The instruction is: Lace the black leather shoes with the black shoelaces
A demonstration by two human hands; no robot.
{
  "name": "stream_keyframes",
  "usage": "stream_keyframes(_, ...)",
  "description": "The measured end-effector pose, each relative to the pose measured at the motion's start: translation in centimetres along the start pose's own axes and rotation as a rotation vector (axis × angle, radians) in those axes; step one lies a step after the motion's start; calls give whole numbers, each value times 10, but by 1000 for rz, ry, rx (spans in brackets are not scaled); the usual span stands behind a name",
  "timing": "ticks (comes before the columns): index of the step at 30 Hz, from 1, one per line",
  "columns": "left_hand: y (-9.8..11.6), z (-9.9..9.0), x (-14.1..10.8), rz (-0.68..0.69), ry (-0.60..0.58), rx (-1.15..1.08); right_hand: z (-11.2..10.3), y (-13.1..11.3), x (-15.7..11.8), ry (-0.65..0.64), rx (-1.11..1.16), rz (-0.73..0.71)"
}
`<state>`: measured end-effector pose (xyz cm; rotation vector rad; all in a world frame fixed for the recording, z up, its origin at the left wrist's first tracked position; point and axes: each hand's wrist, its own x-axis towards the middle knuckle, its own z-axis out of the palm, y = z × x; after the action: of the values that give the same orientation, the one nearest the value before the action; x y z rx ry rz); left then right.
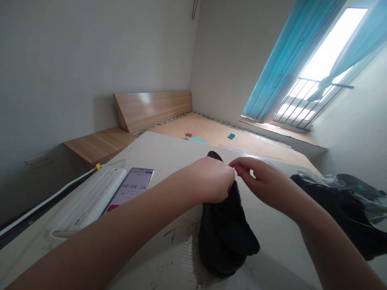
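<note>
A black shoe (222, 241) stands on the white tabletop (169, 257), its heel toward me and its toe pointing away. My left hand (215, 177) is closed over the middle of the shoe, knuckles up, and covers part of its upper. Just to the right, my right hand (255, 175) has its thumb and fingers curled into a pinch close to the left fingertips. Whatever lies between the fingers of either hand is hidden or too thin to name. A second black shoe (338, 213) lies at the right, beyond my right forearm.
On the left lie a phone (137, 183) with a running timer and a white power strip (93, 197) with a cable. Clear plastic bags (369, 197) rest at the right. Behind the table are a wooden bed board (169, 123), a teal packet (231, 136) and a blue curtain (278, 68).
</note>
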<state>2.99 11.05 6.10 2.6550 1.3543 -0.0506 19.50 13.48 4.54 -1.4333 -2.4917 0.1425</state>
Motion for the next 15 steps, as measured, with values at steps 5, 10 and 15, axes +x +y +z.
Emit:
stream_keyframes(5, -6, 4, 0, 37, 26, 39, -9, -6, -4, 108, 29, 16)
stream_keyframes(10, -18, -4, -7, 31, 142, -25, -9, -22, -31, 334, 98, -132)
stream_keyframes(15, -25, -16, -20, -137, 103, -46, 50, -53, -93, 507, -67, -265)
